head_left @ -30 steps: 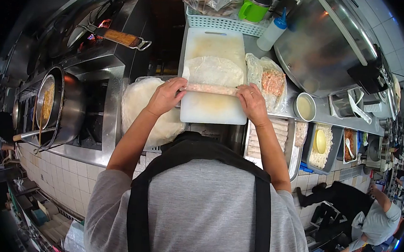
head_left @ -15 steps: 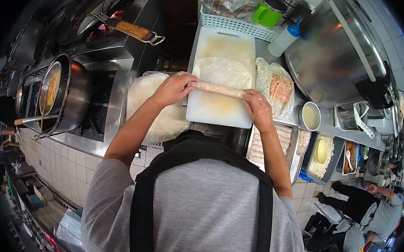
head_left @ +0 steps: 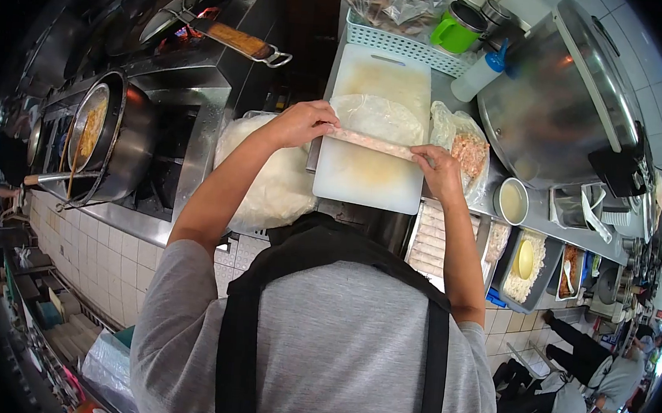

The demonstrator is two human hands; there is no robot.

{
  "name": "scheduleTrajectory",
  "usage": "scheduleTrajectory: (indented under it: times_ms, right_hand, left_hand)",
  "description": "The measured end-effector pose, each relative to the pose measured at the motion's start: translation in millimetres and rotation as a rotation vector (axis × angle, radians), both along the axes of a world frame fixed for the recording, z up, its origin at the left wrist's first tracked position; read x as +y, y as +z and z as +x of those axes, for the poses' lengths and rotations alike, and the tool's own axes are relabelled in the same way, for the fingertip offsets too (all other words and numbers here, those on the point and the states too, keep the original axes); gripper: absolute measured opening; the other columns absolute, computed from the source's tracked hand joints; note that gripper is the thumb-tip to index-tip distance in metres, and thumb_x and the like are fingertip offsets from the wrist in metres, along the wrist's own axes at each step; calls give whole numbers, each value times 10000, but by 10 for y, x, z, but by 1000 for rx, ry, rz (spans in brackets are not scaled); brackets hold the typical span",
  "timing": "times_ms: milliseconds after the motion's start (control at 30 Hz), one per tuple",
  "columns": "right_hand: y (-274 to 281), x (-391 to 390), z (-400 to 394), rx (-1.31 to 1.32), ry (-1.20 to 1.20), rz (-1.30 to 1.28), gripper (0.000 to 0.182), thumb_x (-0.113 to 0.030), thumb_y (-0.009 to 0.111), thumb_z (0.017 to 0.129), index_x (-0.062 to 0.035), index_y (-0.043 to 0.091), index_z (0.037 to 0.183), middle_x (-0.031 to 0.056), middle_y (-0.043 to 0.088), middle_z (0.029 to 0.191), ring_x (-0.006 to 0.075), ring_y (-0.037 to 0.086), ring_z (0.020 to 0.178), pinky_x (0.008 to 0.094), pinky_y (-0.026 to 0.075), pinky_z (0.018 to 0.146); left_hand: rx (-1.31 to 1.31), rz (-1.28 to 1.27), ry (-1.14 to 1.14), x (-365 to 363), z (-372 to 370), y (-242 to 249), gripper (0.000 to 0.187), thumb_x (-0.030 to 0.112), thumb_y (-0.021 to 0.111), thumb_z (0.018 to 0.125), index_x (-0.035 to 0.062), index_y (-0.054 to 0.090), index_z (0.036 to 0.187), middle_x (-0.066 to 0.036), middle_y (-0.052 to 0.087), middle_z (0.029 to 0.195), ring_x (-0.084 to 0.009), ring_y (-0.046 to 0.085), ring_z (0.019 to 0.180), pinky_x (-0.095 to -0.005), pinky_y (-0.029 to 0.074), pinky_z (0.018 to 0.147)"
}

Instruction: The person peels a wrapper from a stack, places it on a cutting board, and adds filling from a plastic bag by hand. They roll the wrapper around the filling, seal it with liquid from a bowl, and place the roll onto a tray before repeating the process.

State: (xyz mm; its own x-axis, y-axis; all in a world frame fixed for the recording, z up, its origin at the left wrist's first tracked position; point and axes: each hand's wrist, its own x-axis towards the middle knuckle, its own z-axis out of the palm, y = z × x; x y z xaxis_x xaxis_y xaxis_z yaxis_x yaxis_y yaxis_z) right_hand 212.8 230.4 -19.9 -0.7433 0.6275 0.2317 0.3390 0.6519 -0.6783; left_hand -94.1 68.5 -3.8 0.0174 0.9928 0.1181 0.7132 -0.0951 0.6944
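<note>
A long thin roll of translucent wrapper with pinkish filling (head_left: 374,142) lies across the white cutting board (head_left: 367,186), tilted a little down to the right. My left hand (head_left: 306,123) has its fingers closed on the roll's left end. At the right end, my right hand (head_left: 439,169) pinches it between thumb and fingers. Beyond the roll, a round unrolled wrapper sheet (head_left: 379,118) spreads flat on the board. Left of the board sits a plastic bag of pale wrapper sheets (head_left: 260,178), partly behind my left forearm. Pinkish filling (head_left: 469,156) shows in an open bag at the right.
Finished rolls (head_left: 428,244) fill a tray by my right forearm. Nearby are a round metal cup (head_left: 510,201) and a large steel pot (head_left: 557,107). On the left, a pan (head_left: 124,146) stands on the stove, and a wooden handle (head_left: 231,38) juts out near a flame. Co-workers (head_left: 555,406) stand lower right.
Both hands and the roll have moved slightly away from me along the board. The whole view has shifted a little, and the co-workers at right have changed position.
</note>
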Motion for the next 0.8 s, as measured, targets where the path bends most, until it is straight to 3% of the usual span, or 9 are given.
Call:
scheduleTrajectory:
  times_ms: [267, 367, 467, 567, 667, 800]
  right_hand:
    - [-59, 127, -52, -8, -46, -130, 141, -77, 689, 854, -60, 738, 986, 138, 697, 935, 262, 670, 843, 342, 525, 786]
    - [-74, 178, -92, 64, 28, -21, 127, -65, 673, 874, -34, 734, 982, 125, 686, 929, 246, 665, 829, 326, 515, 769]
    - [-59, 135, -142, 75, -18, 173, 129, -52, 664, 871, -29, 723, 983, 121, 660, 881, 269, 655, 802, 343, 518, 761]
    - [-62, 71, -184, 78, -88, 183, 145, -60, 677, 842, -58, 707, 984, 131, 638, 896, 330, 647, 850, 395, 527, 746]
    - [-146, 59, -140, -30, -99, 365, 190, -78, 683, 836, -82, 682, 1025, 117, 656, 942, 316, 645, 896, 395, 517, 772]
    - [-65, -77, -74, 65, -18, 588, 215, -103, 695, 825, -95, 673, 1039, 97, 682, 989, 298, 645, 922, 404, 489, 839]
  left_hand:
    - [23, -112, 25, 115, -89, -106, 210, 105, 626, 907, 39, 712, 1087, -101, 628, 1029, -282, 627, 961, -355, 496, 866]
    - [83, -101, 85, 144, -32, -118, 177, 104, 629, 900, 36, 699, 1048, -115, 612, 1020, -306, 614, 966, -377, 492, 866]
    - [283, 269, 151, 130, 59, -151, 114, 92, 631, 892, 41, 670, 987, -125, 610, 1018, -327, 608, 966, -393, 495, 860]
    - [296, 257, 272, 79, 181, -139, 121, 93, 630, 871, 69, 647, 988, -115, 612, 1023, -328, 606, 982, -425, 507, 866]
    - [216, 144, 385, 5, 226, -252, 196, 110, 665, 850, 69, 646, 1040, -104, 607, 1078, -328, 604, 1011, -418, 511, 873]
    - [280, 366, 283, -144, 271, -317, 253, 119, 694, 827, 54, 650, 1067, -100, 623, 1095, -327, 610, 1020, -411, 516, 875]
